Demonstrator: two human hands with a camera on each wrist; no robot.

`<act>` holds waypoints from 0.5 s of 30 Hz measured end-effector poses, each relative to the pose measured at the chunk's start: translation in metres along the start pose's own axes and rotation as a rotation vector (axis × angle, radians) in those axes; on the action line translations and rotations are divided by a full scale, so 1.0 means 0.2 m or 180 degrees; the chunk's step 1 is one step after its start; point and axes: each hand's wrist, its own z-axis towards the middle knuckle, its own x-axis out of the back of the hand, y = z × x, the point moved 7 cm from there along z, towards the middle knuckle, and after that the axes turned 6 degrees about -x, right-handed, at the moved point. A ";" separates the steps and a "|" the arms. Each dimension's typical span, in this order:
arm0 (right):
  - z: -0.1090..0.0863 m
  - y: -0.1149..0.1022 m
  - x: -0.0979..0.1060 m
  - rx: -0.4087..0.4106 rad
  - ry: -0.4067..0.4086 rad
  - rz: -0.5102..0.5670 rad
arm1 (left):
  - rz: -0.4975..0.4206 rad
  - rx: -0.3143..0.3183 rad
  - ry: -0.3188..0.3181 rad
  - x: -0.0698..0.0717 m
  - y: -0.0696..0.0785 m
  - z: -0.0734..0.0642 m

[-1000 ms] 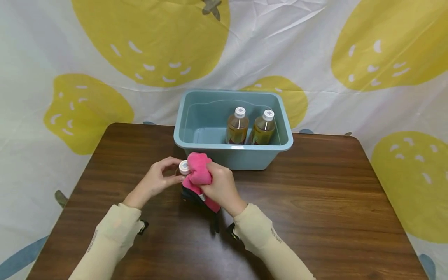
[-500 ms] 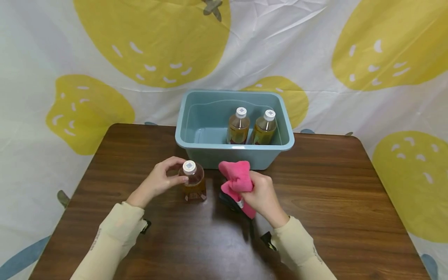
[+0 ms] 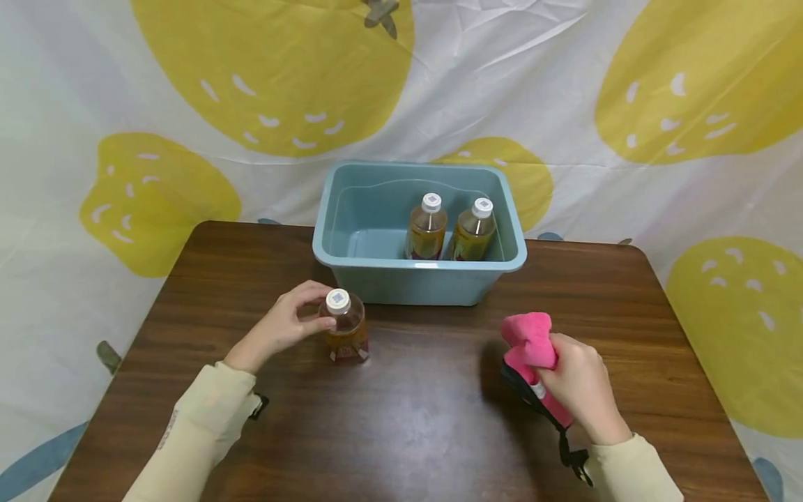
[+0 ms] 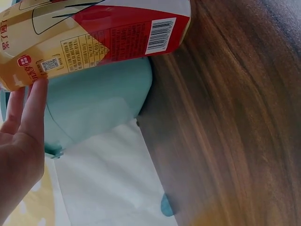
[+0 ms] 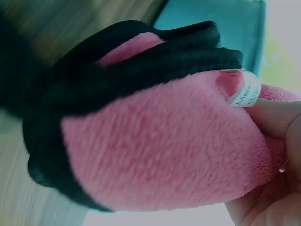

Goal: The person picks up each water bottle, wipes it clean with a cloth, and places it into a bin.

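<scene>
A drink bottle [image 3: 347,336] with a white cap stands upright on the wooden table. My left hand [image 3: 282,328] holds it at the shoulder, thumb on the near side and fingers at the back. In the left wrist view the bottle's printed label [image 4: 89,47] shows beside my fingertips [image 4: 40,89]. Over the right part of the table, my right hand [image 3: 583,383] grips a bunched pink cloth [image 3: 529,340] with black edging. The right wrist view has this fluffy cloth close up, its white tag [image 5: 247,89] next to my thumb.
Behind the bottle, a blue-green plastic tub [image 3: 414,286] stands at the table's back edge. Two capped bottles, one at the middle [image 3: 426,233] and one at the right [image 3: 473,233], stand inside it. A lemon-print sheet [image 3: 502,90] hangs behind the wooden table [image 3: 408,425].
My right hand has carried the pink cloth away from the bottle, far to the right and slightly nearer. The bottle has come into full view, with my left hand staying at it.
</scene>
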 end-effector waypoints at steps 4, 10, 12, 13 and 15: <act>-0.03 0.14 0.01 -0.0108 -0.0090 -0.0357 | -0.0031 0.0024 0.0004 0.00 0.00 0.00; -0.07 0.33 -0.11 -0.0372 -0.0497 -0.0487 | -0.0024 0.0021 0.0016 0.00 0.00 0.00; -0.08 0.37 -0.16 -0.0452 -0.0625 -0.0495 | -0.0017 0.0020 0.0017 0.00 0.00 0.00; -0.08 0.39 -0.18 -0.0489 -0.0684 -0.0505 | -0.0016 0.0016 0.0018 0.00 -0.01 0.00; -0.09 0.42 -0.23 -0.0508 -0.0748 -0.0548 | -0.0016 0.0011 0.0024 0.00 -0.01 0.00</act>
